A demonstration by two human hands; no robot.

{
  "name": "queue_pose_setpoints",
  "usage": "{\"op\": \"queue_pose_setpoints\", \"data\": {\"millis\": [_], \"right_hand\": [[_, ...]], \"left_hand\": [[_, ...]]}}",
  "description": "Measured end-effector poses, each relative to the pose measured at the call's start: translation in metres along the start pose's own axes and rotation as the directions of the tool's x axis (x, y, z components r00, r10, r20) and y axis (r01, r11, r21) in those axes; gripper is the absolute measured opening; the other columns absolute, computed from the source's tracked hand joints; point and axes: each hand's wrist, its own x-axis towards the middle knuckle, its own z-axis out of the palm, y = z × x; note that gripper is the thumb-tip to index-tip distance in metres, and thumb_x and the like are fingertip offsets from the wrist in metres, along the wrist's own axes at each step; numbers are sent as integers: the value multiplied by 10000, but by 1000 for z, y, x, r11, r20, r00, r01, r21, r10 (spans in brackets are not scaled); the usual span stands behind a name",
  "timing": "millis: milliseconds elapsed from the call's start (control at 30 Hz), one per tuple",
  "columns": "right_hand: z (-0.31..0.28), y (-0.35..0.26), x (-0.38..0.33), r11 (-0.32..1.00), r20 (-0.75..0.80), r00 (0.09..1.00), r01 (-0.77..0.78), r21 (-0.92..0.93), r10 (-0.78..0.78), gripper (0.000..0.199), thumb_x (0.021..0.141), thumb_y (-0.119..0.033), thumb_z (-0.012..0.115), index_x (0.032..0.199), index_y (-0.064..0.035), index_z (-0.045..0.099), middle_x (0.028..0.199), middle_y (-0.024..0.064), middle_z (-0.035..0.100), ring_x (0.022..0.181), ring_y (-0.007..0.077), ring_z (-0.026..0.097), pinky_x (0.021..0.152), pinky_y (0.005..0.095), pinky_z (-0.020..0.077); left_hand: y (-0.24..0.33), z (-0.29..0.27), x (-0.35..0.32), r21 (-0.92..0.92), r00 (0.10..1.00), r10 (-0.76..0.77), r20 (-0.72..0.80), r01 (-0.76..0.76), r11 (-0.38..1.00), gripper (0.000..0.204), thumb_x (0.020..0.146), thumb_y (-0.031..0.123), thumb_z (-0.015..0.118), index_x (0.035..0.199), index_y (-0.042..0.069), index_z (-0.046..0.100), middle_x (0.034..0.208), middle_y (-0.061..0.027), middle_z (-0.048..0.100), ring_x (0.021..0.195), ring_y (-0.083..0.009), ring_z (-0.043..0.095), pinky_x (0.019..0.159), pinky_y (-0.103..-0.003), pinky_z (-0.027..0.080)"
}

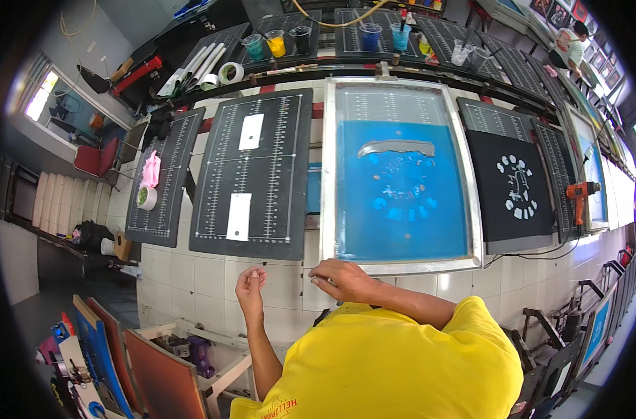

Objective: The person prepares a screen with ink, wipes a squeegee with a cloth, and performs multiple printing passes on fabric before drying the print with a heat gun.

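My left hand [251, 290] is raised just below the black printing board [265, 188], its fingers curled toward the thumb. Whatever they may hold is too small to make out. Beside the lower left corner of a framed printing screen [353, 244], my right hand [342, 279] hovers with bent fingers, a gap at the thumb and nothing visible in it. The screen has a silver frame, blue mesh with a ring-shaped stencil, and a streak of grey ink [398, 147] across its upper part. Two white rectangles [239, 216] lie on the black board.
Right of the screen lies black fabric [503, 188] with a white print, then an orange heat gun [582, 195] with a cable. Cups of coloured ink [276, 45] line the back. A tape roll [147, 198] and pink cloth [150, 169] sit left. Another person [568, 52] stands far right.
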Motion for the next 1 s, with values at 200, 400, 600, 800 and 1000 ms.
{"op": "queue_pose_setpoints", "data": {"millis": [200,400,600,800,1000], "right_hand": [[13,-22,79,999,-101,995,-16,48,21,172,920,-162,610,1021,-34,662,960,152,661,910,357,623,777,436,508],[21,-22,136,994,-205,974,-105,-12,100,141,894,-118,632,993,-28,675,933,158,664,885,359,633,758,412,513],[55,4,194,963,-398,893,-259,-75,210,118,878,-89,638,969,-32,685,891,157,665,818,344,648,713,397,520],[110,68,255,897,-733,644,-429,-109,219,132,930,-77,575,1000,-2,659,810,132,642,651,243,602,608,332,478],[141,96,287,797,-893,267,-585,149,362,224,991,-137,510,1097,11,641,754,44,559,647,117,489,591,276,413]], "left_hand": [[60,-46,73,61,994,105,-35,-103,993,230,1011,145,528,1146,-21,611,1032,-109,676,935,-168,661,840,-283,537],[95,-86,165,6,983,180,-25,-180,984,246,1001,160,553,1152,-27,606,1003,-105,682,919,-161,663,824,-270,531],[149,-137,339,-53,949,316,21,-314,948,297,997,235,588,1161,-12,591,998,-110,688,909,-165,666,802,-281,533],[216,-166,576,-236,971,235,42,-219,947,341,985,175,542,1262,-23,519,1095,-167,677,964,-237,675,857,-345,545],[236,-161,768,-296,985,169,34,-151,943,352,939,177,583,1227,-23,554,1097,-163,646,973,-241,631,867,-358,520]]}}
